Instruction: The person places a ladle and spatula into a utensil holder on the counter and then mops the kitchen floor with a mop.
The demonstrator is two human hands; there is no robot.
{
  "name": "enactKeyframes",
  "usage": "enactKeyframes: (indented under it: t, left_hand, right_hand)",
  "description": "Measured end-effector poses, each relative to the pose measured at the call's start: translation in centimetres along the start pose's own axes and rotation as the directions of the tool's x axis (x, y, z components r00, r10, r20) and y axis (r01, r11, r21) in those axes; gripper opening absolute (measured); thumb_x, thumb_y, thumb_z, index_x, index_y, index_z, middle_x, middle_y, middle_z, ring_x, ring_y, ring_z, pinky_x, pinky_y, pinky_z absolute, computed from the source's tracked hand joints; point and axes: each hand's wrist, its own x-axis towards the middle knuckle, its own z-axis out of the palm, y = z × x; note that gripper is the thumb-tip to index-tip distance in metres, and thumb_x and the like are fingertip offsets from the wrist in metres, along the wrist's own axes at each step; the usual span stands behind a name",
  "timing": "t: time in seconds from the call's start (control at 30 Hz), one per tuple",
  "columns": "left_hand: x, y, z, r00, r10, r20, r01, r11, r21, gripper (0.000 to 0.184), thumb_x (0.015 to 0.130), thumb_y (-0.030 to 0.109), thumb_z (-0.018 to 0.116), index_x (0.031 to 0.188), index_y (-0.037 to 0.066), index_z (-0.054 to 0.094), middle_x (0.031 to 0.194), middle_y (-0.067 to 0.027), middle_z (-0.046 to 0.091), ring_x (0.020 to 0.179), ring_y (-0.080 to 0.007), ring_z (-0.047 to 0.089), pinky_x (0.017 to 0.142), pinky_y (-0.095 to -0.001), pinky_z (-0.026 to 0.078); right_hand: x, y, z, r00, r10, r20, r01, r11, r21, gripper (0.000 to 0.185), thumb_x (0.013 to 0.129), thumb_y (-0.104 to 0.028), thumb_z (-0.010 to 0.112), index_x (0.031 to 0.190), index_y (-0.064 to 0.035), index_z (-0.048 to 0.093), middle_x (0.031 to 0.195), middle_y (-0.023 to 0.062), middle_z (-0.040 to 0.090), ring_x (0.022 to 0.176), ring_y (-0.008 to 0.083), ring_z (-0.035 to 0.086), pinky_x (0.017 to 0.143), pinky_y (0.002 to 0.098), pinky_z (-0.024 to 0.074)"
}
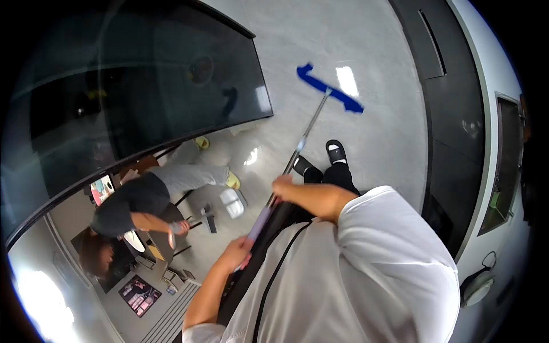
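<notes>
A mop with a flat blue head (337, 98) lies with its head on the grey floor, and its metal pole (311, 123) slants back toward my body. My right hand (282, 188) is closed round the middle of the pole. Lower down, my left hand (235, 254) wraps round the pole near its light purple grip (260, 223). The blue head is beyond my feet in black slides (335, 152), not touching them.
A large dark screen (171, 86) fills the upper left. Below it a person in grey (134, 200) bends near a desk and chair. A white box-like object (233, 203) is on the floor. Dark cabinets (454, 131) line the right.
</notes>
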Motion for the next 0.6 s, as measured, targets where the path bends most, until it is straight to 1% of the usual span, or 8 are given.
enactKeyframes:
  t: [0.03, 0.07, 0.17, 0.2, 0.33, 0.5, 0.57, 0.6]
  left_hand:
    - [-2.4, -1.0, -0.8, 0.998, -0.051, -0.036, 0.051, 0.999, -0.004, 0.035, 0.103, 0.031, 0.047, 0.127, 0.008, 0.057, 0.062, -0.0021, 0.050, 0.042, -0.0111, 0.045, 0.038, -0.0278, 0.038]
    - [-5.1, -1.0, -1.3, 0.992, -0.089, -0.089, 0.092, 0.995, 0.038, 0.037, 0.103, 0.032, 0.048, 0.129, 0.008, 0.057, 0.061, -0.0013, 0.051, 0.043, -0.0103, 0.045, 0.039, -0.0273, 0.038]
    - [-10.3, 1.6, -1.9, 0.971, -0.102, -0.216, 0.153, 0.961, 0.230, 0.040, 0.102, 0.034, 0.049, 0.131, 0.007, 0.056, 0.061, 0.0001, 0.052, 0.045, -0.0088, 0.047, 0.041, -0.0261, 0.040]
    - [-10.9, 2.4, -2.2, 0.964, -0.089, -0.251, 0.166, 0.937, 0.307, 0.041, 0.102, 0.035, 0.049, 0.132, 0.007, 0.056, 0.061, 0.0004, 0.052, 0.045, -0.0084, 0.048, 0.041, -0.0257, 0.040]
    - [-9.5, 7.4, -4.6, 0.988, -0.021, -0.153, 0.077, 0.927, 0.366, 0.044, 0.102, 0.037, 0.050, 0.132, 0.006, 0.056, 0.061, -0.0007, 0.053, 0.046, -0.0085, 0.049, 0.041, -0.0259, 0.041]
    - [-4.0, 14.7, -4.2, 0.995, 0.101, -0.015, -0.082, 0.876, 0.475, 0.040, 0.102, 0.032, 0.050, 0.128, 0.003, 0.057, 0.064, -0.0029, 0.051, 0.045, -0.0104, 0.048, 0.040, -0.0278, 0.040]
    - [-1.0, 18.1, -2.7, 0.990, 0.135, 0.048, -0.139, 0.814, 0.565, 0.039, 0.102, 0.031, 0.049, 0.126, 0.001, 0.057, 0.064, -0.0036, 0.052, 0.045, -0.0113, 0.048, 0.039, -0.0289, 0.040]
    - [0.4, 19.8, -1.2, 0.983, 0.156, 0.096, -0.183, 0.793, 0.582, 0.039, 0.102, 0.031, 0.049, 0.124, 0.000, 0.058, 0.064, -0.0042, 0.052, 0.045, -0.0119, 0.048, 0.039, -0.0295, 0.040]
  right_hand:
    - [0.2, -2.7, 2.3, 0.984, 0.147, 0.099, -0.177, 0.751, 0.637, 0.017, 0.085, -0.013, 0.055, 0.092, 0.0008, 0.062, 0.083, 0.0194, 0.067, 0.071, 0.0370, 0.069, 0.052, 0.0532, 0.0548]
    - [0.2, -5.4, 4.6, 0.939, 0.285, 0.193, -0.291, 0.356, 0.888, 0.020, 0.093, -0.006, 0.043, 0.099, 0.0076, 0.056, 0.080, 0.0255, 0.064, 0.065, 0.0404, 0.069, 0.047, 0.0528, 0.0578]
    - [-3.0, -9.8, 2.3, 0.879, 0.127, 0.460, -0.474, 0.133, 0.870, 0.019, 0.090, -0.003, 0.045, 0.099, 0.0070, 0.058, 0.083, 0.0254, 0.067, 0.071, 0.0374, 0.071, 0.059, 0.0484, 0.0615]
    - [-3.4, -10.3, 1.8, 0.913, 0.120, 0.391, -0.405, 0.140, 0.903, 0.019, 0.090, -0.003, 0.045, 0.099, 0.0065, 0.058, 0.083, 0.0244, 0.068, 0.071, 0.0363, 0.071, 0.058, 0.0474, 0.0614]
    - [-3.2, -9.0, -3.3, 0.971, 0.129, 0.199, -0.213, 0.099, 0.972, 0.018, 0.090, -0.007, 0.048, 0.097, 0.0053, 0.058, 0.082, 0.0222, 0.068, 0.067, 0.0335, 0.071, 0.054, 0.0447, 0.0605]
    - [-4.5, -1.9, -11.0, 0.943, 0.332, -0.011, 0.027, -0.046, 0.999, 0.019, 0.090, -0.011, 0.050, 0.095, 0.0064, 0.057, 0.076, 0.0219, 0.067, 0.064, 0.0334, 0.071, 0.048, 0.0436, 0.0579]
    - [-3.2, 3.1, -13.0, 0.926, 0.376, -0.040, 0.067, -0.058, 0.996, 0.022, 0.091, -0.012, 0.047, 0.098, 0.0036, 0.060, 0.080, 0.0245, 0.066, 0.068, 0.0367, 0.070, 0.055, 0.0509, 0.0573]
    - [-3.4, 5.8, -14.1, 0.907, 0.418, -0.050, 0.093, -0.082, 0.992, 0.021, 0.091, -0.013, 0.049, 0.096, 0.0023, 0.062, 0.079, 0.0220, 0.067, 0.071, 0.0348, 0.070, 0.058, 0.0496, 0.0575]
